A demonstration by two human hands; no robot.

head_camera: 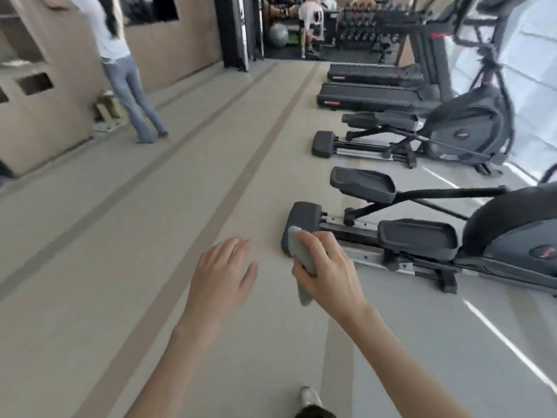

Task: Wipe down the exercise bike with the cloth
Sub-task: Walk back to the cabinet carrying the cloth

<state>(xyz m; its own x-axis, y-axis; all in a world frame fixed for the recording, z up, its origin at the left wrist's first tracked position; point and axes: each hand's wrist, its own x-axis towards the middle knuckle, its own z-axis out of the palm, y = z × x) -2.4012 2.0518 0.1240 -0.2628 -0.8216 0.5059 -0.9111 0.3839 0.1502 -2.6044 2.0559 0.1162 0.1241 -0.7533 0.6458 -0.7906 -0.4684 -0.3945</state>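
My right hand (327, 270) grips a grey cloth (303, 254), which is bunched in the fist with one end hanging below it. The cloth's upper end lies in front of the dark rear end cap (303, 217) of the nearest exercise machine (422, 239); whether it touches the cap I cannot tell. That machine is black, with two foot pedals and a round housing at the right edge. My left hand (224, 270) hovers over the floor to the left of the cloth, fingers straight and spread, holding nothing.
A second similar machine (446, 137) and two treadmills (373, 86) line the right side further back. A person (120, 64) stands at the beige wall on the left. Another person (310, 22) is by the dumbbell racks at the back. My shoe (310, 398) shows at the bottom.
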